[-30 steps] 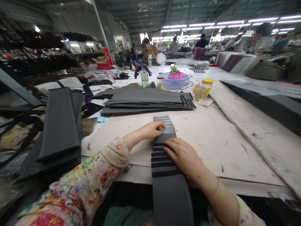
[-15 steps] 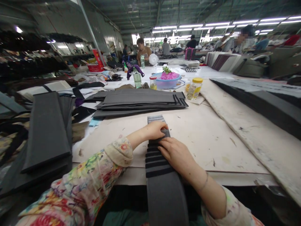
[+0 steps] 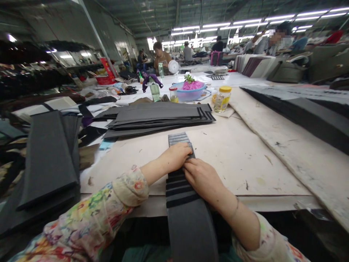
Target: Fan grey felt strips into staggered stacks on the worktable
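Grey panels [image 3: 188, 225] lie overlapped on the worktop [image 3: 229, 156] and past its near edge, left hand [image 3: 178, 155] and right hand [image 3: 203, 177] both touching them, though whether either grip is closed I cannot tell.

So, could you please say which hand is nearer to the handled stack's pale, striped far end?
Left: the left hand is right at the pale far end; the right hand is farther back along the stack.
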A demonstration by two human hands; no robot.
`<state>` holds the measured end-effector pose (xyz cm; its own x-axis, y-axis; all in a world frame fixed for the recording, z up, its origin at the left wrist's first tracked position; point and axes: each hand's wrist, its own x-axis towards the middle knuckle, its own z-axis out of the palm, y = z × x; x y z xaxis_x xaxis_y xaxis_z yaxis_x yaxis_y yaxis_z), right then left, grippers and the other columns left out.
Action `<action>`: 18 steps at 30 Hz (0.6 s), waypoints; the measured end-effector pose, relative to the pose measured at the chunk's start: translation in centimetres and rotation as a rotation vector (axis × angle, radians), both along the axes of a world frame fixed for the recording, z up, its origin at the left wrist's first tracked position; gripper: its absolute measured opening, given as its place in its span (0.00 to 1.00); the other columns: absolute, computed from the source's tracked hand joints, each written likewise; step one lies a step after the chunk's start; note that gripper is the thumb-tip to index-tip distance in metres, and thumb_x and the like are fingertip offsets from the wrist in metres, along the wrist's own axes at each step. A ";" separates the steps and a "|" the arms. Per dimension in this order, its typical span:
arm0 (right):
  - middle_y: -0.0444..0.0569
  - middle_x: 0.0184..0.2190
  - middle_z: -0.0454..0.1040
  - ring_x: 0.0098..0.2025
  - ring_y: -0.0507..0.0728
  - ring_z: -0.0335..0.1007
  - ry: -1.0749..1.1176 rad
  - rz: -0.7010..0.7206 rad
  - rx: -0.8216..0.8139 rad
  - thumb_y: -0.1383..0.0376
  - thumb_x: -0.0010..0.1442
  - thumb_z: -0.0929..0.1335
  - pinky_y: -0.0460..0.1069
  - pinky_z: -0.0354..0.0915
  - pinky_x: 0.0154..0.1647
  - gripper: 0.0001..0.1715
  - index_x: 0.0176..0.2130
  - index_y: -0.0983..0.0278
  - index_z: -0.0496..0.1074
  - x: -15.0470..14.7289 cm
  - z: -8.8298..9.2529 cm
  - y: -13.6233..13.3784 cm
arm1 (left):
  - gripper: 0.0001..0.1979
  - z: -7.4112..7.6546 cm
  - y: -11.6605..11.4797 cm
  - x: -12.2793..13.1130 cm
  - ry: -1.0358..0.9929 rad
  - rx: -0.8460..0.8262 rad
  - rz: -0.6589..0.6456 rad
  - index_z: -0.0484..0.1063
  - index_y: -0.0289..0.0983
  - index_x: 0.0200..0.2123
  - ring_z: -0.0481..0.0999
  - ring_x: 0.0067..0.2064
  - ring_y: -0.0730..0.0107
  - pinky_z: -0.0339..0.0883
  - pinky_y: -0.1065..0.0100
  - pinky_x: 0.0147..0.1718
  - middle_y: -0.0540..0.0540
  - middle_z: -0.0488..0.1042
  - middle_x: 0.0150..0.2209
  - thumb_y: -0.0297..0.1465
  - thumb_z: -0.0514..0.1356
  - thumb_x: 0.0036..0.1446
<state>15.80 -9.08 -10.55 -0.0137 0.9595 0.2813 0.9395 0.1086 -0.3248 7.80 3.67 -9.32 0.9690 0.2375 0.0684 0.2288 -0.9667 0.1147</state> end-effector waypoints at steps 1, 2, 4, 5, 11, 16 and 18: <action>0.50 0.36 0.72 0.41 0.54 0.66 -0.009 -0.003 0.003 0.70 0.59 0.59 0.48 0.61 0.46 0.12 0.37 0.65 0.70 0.0 0.0 0.0 | 0.09 -0.2 0.0 -0.1 -0.004 0.022 -0.027 0.71 0.34 0.35 0.68 0.38 0.64 0.62 0.66 0.40 0.44 0.69 0.34 0.25 0.50 0.57; 0.50 0.36 0.72 0.41 0.54 0.66 -0.017 -0.006 0.003 0.71 0.59 0.59 0.48 0.61 0.46 0.11 0.37 0.65 0.70 0.0 0.0 0.0 | 0.10 -0.4 0.0 -0.2 -0.009 0.037 -0.051 0.71 0.33 0.35 0.67 0.38 0.64 0.62 0.66 0.39 0.43 0.69 0.34 0.25 0.50 0.57; 0.50 0.35 0.72 0.41 0.54 0.66 -0.024 -0.011 0.002 0.71 0.58 0.59 0.48 0.61 0.46 0.11 0.36 0.65 0.69 0.0 0.0 0.0 | 0.10 -0.6 0.1 -0.4 -0.019 0.033 -0.080 0.71 0.34 0.35 0.67 0.37 0.64 0.62 0.66 0.39 0.43 0.68 0.34 0.25 0.50 0.58; 0.50 0.36 0.72 0.41 0.54 0.66 -0.023 -0.012 0.002 0.71 0.58 0.59 0.48 0.61 0.45 0.11 0.36 0.65 0.69 0.1 0.0 0.1 | 0.10 -0.6 0.2 -0.6 -0.025 0.012 -0.085 0.71 0.34 0.36 0.67 0.38 0.64 0.62 0.66 0.39 0.44 0.68 0.34 0.25 0.50 0.58; 0.49 0.36 0.72 0.41 0.54 0.66 0.035 0.036 -0.022 0.69 0.59 0.59 0.48 0.61 0.45 0.12 0.38 0.63 0.70 0.8 0.2 0.3 | 0.12 -0.5 1.8 -2.1 -0.090 -0.259 -0.029 0.70 0.36 0.42 0.67 0.43 0.66 0.60 0.67 0.45 0.45 0.70 0.39 0.26 0.55 0.54; 0.52 0.38 0.70 0.42 0.55 0.65 0.018 0.023 -0.007 0.67 0.59 0.60 0.51 0.61 0.45 0.12 0.43 0.65 0.68 1.6 0.4 1.3 | 0.12 -1.1 2.6 -3.2 -0.141 -0.319 0.090 0.70 0.34 0.39 0.68 0.42 0.64 0.61 0.65 0.43 0.44 0.70 0.38 0.29 0.60 0.49; 0.54 0.41 0.68 0.45 0.58 0.63 -0.035 0.002 0.011 0.66 0.58 0.61 0.53 0.60 0.46 0.15 0.45 0.67 0.66 2.0 0.5 2.1 | 0.12 -1.3 2.6 -3.3 -0.161 -0.322 0.123 0.69 0.33 0.38 0.68 0.41 0.63 0.62 0.65 0.41 0.44 0.70 0.37 0.30 0.61 0.48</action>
